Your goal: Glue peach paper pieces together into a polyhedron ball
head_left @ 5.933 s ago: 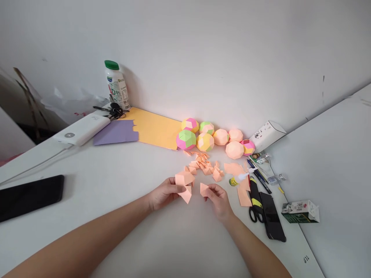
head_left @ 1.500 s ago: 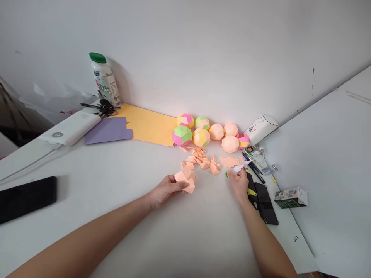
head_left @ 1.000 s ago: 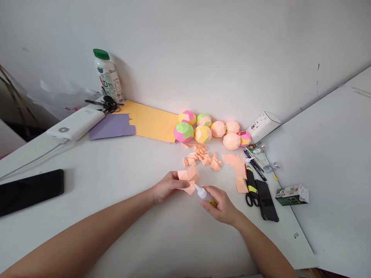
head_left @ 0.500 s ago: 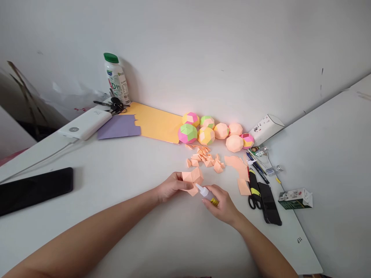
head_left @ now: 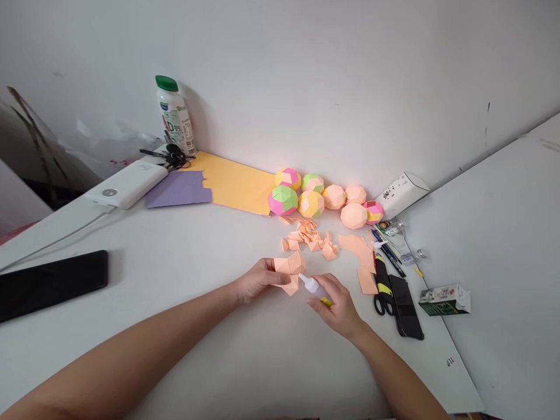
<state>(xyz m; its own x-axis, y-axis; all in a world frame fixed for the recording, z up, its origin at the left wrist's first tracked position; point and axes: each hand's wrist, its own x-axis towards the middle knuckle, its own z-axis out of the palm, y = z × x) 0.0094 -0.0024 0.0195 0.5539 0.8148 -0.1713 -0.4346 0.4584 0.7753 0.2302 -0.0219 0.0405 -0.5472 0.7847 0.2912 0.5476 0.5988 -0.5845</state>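
Observation:
My left hand (head_left: pixel 262 280) pinches a peach folded-paper piece (head_left: pixel 296 263) made of several joined facets, thumb on top. In my right hand (head_left: pixel 336 306) is a small glue bottle (head_left: pixel 311 285) with a white nozzle and a yellow-marked label. Its tip points at the paper's right side, a small gap away. Beyond both hands lies a pile of small folded peach paper pieces (head_left: pixel 306 234). Behind that stand several faceted paper balls (head_left: pixel 311 204) in peach, yellow, green and pink.
Flat peach paper scraps (head_left: pixel 359 251), scissors (head_left: pixel 384 286) and a dark phone (head_left: pixel 406 306) lie to the right, near a small carton (head_left: pixel 445 300). Leftward are another black phone (head_left: pixel 56 284), a white power bank (head_left: pixel 126 184), purple paper (head_left: pixel 177 189), yellow paper (head_left: pixel 240 184) and a green-capped bottle (head_left: pixel 174 116).
The glue bottle's tip has drawn slightly away from the paper, to the right and up. My left hand still holds the folded piece in nearly the same spot.

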